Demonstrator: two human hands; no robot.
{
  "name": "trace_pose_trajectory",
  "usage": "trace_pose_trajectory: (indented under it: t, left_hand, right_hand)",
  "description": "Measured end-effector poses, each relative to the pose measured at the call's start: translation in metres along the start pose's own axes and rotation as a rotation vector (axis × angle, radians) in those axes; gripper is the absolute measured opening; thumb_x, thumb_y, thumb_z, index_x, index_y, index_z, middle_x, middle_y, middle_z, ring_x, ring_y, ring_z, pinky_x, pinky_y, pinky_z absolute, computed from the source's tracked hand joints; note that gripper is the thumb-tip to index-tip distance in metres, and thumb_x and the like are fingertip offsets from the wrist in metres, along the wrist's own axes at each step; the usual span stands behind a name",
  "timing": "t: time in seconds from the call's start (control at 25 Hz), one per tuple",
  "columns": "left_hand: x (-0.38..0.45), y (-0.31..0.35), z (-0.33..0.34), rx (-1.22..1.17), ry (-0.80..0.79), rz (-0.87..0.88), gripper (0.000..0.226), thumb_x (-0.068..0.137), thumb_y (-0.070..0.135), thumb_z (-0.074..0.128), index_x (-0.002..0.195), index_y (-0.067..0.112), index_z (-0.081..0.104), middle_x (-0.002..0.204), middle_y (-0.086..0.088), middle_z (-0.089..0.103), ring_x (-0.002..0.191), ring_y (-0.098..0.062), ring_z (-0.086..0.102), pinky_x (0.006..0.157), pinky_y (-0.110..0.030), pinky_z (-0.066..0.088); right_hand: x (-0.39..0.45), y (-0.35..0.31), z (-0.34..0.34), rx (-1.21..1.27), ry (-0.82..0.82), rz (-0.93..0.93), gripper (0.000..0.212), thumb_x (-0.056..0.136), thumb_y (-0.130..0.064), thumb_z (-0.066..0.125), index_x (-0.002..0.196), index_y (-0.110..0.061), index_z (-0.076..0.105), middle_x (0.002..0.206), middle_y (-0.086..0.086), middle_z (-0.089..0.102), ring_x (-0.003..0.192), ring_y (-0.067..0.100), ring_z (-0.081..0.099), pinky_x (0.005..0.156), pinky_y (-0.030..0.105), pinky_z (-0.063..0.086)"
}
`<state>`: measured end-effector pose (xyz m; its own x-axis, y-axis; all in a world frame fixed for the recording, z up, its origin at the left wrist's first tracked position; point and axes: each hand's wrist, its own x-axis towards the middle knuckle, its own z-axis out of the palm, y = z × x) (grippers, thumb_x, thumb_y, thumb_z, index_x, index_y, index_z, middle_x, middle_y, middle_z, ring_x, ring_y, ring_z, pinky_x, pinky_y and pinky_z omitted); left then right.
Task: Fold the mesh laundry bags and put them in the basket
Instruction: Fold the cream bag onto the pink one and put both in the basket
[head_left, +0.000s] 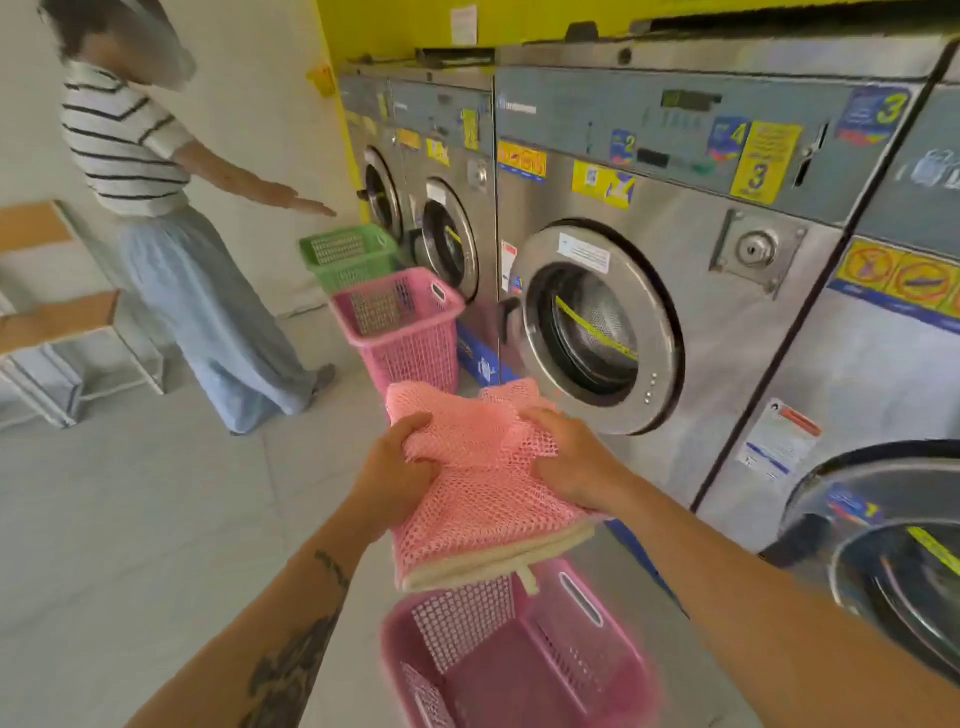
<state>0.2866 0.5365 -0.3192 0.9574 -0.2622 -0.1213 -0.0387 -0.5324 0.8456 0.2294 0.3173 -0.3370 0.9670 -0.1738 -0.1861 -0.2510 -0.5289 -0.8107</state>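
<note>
A pink mesh laundry bag (480, 478) with a cream-white hem and a small tab hangs folded over between both hands in mid-air. My left hand (397, 470) grips its left side and my right hand (569, 462) grips its right side. Directly below the bag stands an open pink plastic basket (597, 670) on the floor, its inside showing only the perforated walls. The bag's lower hem is just above the basket's far rim.
A second pink basket (415, 358) and a green basket (358, 270) stand farther along the row of steel washing machines (727, 322) on the right. Another person in a striped top (156, 208) stands at left near a wooden bench (57, 322). Grey tiled floor lies left.
</note>
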Motion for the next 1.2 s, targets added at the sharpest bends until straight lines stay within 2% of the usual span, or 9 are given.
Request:
trace_pose_trajectory:
  t: [0.12,0.24,0.4,0.48,0.6,0.76,0.92,1.04,1.2]
  left_hand:
    - [0.001,-0.042,0.023,0.013,-0.042,-0.095,0.059,0.085,-0.001,0.057,0.138,0.025,0.049,0.117,-0.001,0.048,0.09,-0.018,0.053,0.078,-0.024,0.041]
    - [0.001,-0.081,0.054,0.065,-0.118,-0.217,0.058,0.09,0.003,0.055,0.14,0.03,0.044,0.115,0.002,0.046,0.071,-0.003,0.049,0.056,-0.018,0.042]
    - [0.011,-0.136,0.092,0.164,-0.239,-0.297,0.059,0.092,0.008,0.054,0.142,0.036,0.04,0.122,0.002,0.048,0.065,-0.001,0.049,0.055,-0.018,0.048]
    - [0.02,-0.163,0.112,0.218,-0.303,-0.345,0.059,0.092,0.011,0.055,0.142,0.039,0.04,0.122,0.004,0.047,0.067,-0.004,0.052,0.055,-0.019,0.052]
    - [0.035,-0.203,0.143,0.258,-0.395,-0.402,0.059,0.092,0.009,0.058,0.14,0.038,0.042,0.101,0.013,0.053,0.061,-0.002,0.048,0.045,-0.013,0.048]
    - [0.061,-0.272,0.191,0.272,-0.514,-0.437,0.062,0.091,0.002,0.058,0.142,0.033,0.042,0.122,-0.005,0.058,0.056,-0.007,0.056,0.039,-0.015,0.047]
    - [0.077,-0.346,0.24,0.33,-0.618,-0.415,0.061,0.092,0.004,0.058,0.142,0.033,0.04,0.15,-0.012,0.042,0.076,-0.009,0.063,0.049,-0.013,0.047]
    - [0.086,-0.397,0.276,0.352,-0.647,-0.428,0.06,0.092,0.006,0.058,0.142,0.035,0.04,0.15,-0.009,0.04,0.075,-0.006,0.058,0.053,-0.019,0.054]
    - [0.09,-0.447,0.312,0.34,-0.645,-0.42,0.06,0.093,0.005,0.056,0.142,0.036,0.038,0.147,-0.009,0.043,0.064,0.006,0.042,0.046,-0.011,0.044]
  right_hand:
    - [0.008,0.026,0.029,0.008,-0.055,0.08,0.076,0.078,0.0,0.053,0.146,-0.031,0.042,0.149,0.002,0.038,0.102,0.017,0.061,0.072,0.022,0.054]
    - [0.015,0.067,0.05,0.035,-0.108,0.184,0.074,0.08,0.009,0.051,0.146,-0.022,0.044,0.151,0.003,0.041,0.082,0.007,0.059,0.051,0.006,0.043]
    - [0.02,0.132,0.081,0.14,-0.188,0.38,0.076,0.079,0.012,0.054,0.144,-0.026,0.046,0.15,0.001,0.043,0.096,0.032,0.068,0.069,0.042,0.057]
    - [0.024,0.163,0.099,0.157,-0.239,0.478,0.077,0.081,0.012,0.056,0.145,-0.028,0.044,0.152,0.002,0.041,0.102,0.035,0.068,0.076,0.048,0.057]
    - [0.031,0.211,0.129,0.191,-0.278,0.59,0.078,0.08,0.013,0.053,0.145,-0.029,0.043,0.156,0.001,0.035,0.053,0.011,0.056,0.044,0.03,0.044]
    - [0.051,0.28,0.176,0.185,-0.275,0.733,0.077,0.081,0.014,0.05,0.145,-0.027,0.042,0.155,-0.005,0.036,0.044,0.004,0.044,0.04,0.023,0.035]
    - [0.073,0.351,0.231,0.145,-0.299,0.797,0.078,0.079,0.012,0.047,0.142,-0.034,0.042,0.153,-0.001,0.04,0.051,0.008,0.053,0.046,0.027,0.04]
    - [0.084,0.399,0.262,0.137,-0.307,0.837,0.078,0.079,0.012,0.047,0.144,-0.032,0.041,0.152,0.0,0.042,0.064,0.015,0.06,0.048,0.027,0.042]
    - [0.094,0.447,0.292,0.17,-0.309,0.862,0.075,0.082,0.015,0.044,0.144,-0.027,0.042,0.147,0.012,0.045,0.083,0.031,0.067,0.05,0.032,0.04]
